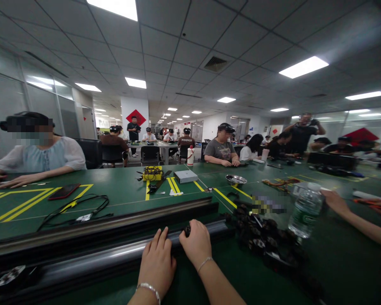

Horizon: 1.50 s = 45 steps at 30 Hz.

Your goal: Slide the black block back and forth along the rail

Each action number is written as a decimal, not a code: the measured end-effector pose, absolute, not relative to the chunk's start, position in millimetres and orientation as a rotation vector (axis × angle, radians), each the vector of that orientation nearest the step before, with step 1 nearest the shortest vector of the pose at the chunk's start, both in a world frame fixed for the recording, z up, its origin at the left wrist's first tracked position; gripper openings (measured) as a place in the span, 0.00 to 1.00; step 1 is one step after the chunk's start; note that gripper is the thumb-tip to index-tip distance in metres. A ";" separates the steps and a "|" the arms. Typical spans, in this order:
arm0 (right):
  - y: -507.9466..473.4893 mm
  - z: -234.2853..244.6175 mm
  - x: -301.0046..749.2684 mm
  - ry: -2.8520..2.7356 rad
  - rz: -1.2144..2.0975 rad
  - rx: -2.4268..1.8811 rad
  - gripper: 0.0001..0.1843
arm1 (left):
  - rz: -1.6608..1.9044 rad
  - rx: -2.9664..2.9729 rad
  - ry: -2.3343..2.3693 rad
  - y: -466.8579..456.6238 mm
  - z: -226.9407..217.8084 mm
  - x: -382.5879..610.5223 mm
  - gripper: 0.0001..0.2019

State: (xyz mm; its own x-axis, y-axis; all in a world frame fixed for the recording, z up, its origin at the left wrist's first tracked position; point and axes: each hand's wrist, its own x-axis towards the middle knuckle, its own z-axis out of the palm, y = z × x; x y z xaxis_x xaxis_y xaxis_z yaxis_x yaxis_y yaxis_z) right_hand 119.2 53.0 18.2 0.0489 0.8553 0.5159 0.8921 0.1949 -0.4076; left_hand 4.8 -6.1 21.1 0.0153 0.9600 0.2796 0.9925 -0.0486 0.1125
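A long, shiny black bar (111,255) lies across the green table in front of me. My left hand (158,260) rests on it with the fingers stretched out flat. Just to the right, my right hand (197,243) is closed around a small black part (187,230) at the bar's surface; most of that part is hidden by the fingers. A pile of black parts (263,237) lies beyond the bar's right end. Silvery pieces on a black part (12,275) show at the bar's left end.
A second long rail (114,222) runs behind the bar. Around are a water bottle (306,212), a metal bowl (236,180), a grey box (186,176), a black cable (104,207) and a phone (64,192). Another person's arm (352,216) reaches in at right.
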 end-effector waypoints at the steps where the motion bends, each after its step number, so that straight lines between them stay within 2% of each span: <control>1: 52.7 18.4 119.9 -1.792 -0.078 -1.646 0.03 | -0.432 -2.152 -2.082 -5.9 20.4 4.5 0.18; 9: 50.9 20.0 124.8 -1.813 -0.053 -1.648 0.05 | -0.452 -2.149 -2.084 -4.9 18.5 4.0 0.18; 18: 52.8 19.8 124.8 -1.778 -0.050 -1.635 0.02 | -0.551 -2.161 -1.980 1.5 0.1 -2.1 0.17; 45: 55.1 21.9 132.0 -1.816 -0.066 -1.618 0.03 | -0.527 -2.147 -1.979 2.6 0.5 -2.2 0.17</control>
State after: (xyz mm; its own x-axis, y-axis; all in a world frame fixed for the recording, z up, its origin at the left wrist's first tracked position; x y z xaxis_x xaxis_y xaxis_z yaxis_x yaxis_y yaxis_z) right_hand 132.0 55.1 21.9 0.0187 0.8555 0.5174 0.8910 0.2205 -0.3968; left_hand -2.2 2.6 0.5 0.0546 0.9272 0.3707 0.9888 -0.1020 0.1093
